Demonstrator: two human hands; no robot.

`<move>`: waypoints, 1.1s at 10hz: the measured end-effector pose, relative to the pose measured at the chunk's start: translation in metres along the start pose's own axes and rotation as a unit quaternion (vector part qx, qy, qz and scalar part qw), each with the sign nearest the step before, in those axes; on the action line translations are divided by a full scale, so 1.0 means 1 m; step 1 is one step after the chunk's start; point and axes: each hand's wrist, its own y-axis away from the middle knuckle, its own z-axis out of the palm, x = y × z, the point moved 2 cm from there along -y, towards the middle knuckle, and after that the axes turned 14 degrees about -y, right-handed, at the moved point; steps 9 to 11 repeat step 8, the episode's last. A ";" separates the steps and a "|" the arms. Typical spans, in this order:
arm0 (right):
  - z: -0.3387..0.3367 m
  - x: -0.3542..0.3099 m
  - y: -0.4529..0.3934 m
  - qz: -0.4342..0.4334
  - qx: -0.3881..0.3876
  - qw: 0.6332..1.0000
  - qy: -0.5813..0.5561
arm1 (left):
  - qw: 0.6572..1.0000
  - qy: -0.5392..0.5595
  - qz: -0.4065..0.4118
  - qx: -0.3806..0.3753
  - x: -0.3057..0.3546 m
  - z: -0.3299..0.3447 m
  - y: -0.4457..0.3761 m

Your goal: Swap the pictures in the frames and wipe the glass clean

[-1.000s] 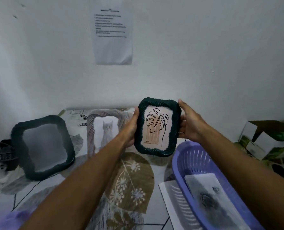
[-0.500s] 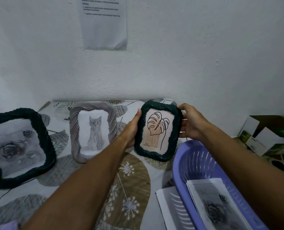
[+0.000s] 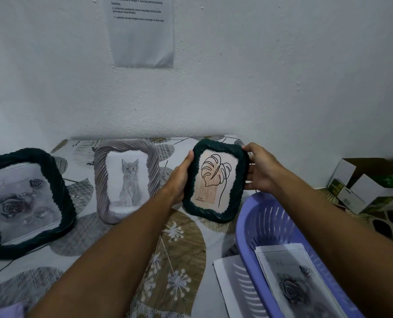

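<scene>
Leaf frame [image 3: 215, 180] (dark green) sits centre-right, gripped between both hands: left hand [image 3: 179, 177] on one edge, right hand [image 3: 260, 171] opposite.

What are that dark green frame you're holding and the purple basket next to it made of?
The dark green frame, held by the left hand and right hand, looks like moulded plastic or resin: its twisted rope ridges carry a slight sheen. I can't rule out glazed ceramic. The purple basket looks like thin matte plastic, with even rows of moulded slots through its wall.
</scene>
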 end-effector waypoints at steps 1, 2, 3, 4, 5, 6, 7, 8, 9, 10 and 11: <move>-0.001 0.000 0.000 -0.001 0.000 1.000 0.001 | 1.000 -0.002 -0.001 0.008 0.002 0.000 0.002; -0.001 0.001 -0.001 -0.001 0.003 1.000 0.003 | 0.999 -0.014 -0.004 0.034 0.002 -0.001 0.002; 0.000 0.001 0.000 -0.007 0.007 1.000 -0.001 | 0.996 -0.024 -0.001 0.085 0.009 0.000 0.007; 0.001 0.001 0.002 -0.016 0.007 1.000 -0.003 | 0.984 -0.086 0.009 0.158 0.021 0.003 0.012; 0.000 -0.002 0.008 -0.027 0.012 1.000 -0.001 | 0.943 -0.230 0.078 0.227 0.034 0.009 0.024; -0.004 -0.009 0.016 -0.063 0.037 0.997 0.008 | 0.852 -0.395 0.150 0.310 0.050 0.017 0.048; -0.012 -0.017 0.033 -0.172 0.104 0.977 0.065 | 0.824 -0.407 0.227 0.321 0.073 0.025 0.079; -0.017 -0.018 0.064 -0.253 0.104 0.951 0.142 | 0.863 -0.357 0.223 0.279 0.076 0.028 0.113; -0.017 -0.018 0.064 -0.253 0.104 0.951 0.142 | 0.863 -0.357 0.223 0.279 0.076 0.028 0.113; -0.017 -0.018 0.064 -0.253 0.104 0.951 0.142 | 0.863 -0.357 0.223 0.279 0.076 0.028 0.113; -0.017 -0.018 0.064 -0.253 0.104 0.951 0.142 | 0.863 -0.357 0.223 0.279 0.076 0.028 0.113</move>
